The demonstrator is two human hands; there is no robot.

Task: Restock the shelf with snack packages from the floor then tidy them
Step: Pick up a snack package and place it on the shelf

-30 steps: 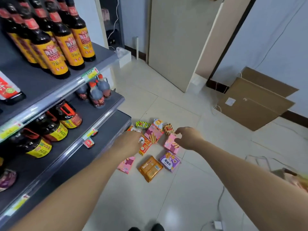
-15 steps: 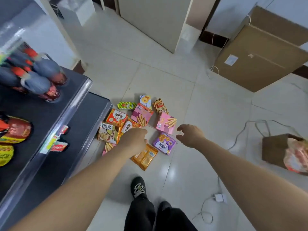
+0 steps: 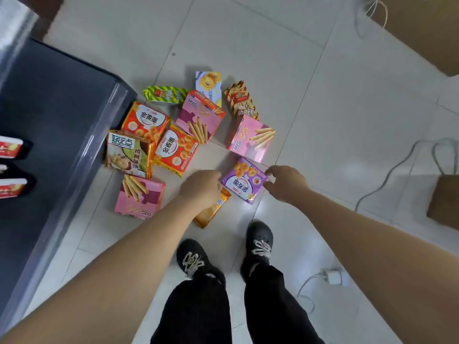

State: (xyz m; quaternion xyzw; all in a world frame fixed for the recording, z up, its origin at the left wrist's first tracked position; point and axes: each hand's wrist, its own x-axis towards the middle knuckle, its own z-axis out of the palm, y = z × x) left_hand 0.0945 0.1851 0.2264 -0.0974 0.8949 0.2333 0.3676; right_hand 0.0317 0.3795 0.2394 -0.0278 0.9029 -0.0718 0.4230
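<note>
Several snack packages lie on the tiled floor beside the dark grey bottom shelf. A purple pack lies flat between my hands. My left hand hovers at its left edge, fingers bent down, over a golden-orange pack. My right hand has its fingertips at the purple pack's right corner, fingers apart. Around them lie pink wafer-stick boxes, orange ring-snack packs, a walnut-cookie pack, a green pack, a white-blue box and a fries box.
My feet in black shoes stand just behind the pile. A brown paper bag sits at the right, with white cables and a charger on the floor. Flat cardboard lies at the top right. Red-white packs rest on the shelf.
The view has tilted down from the bottle shelves to the floor. Both hands have dropped closer to the pile and now flank the purple pack.
</note>
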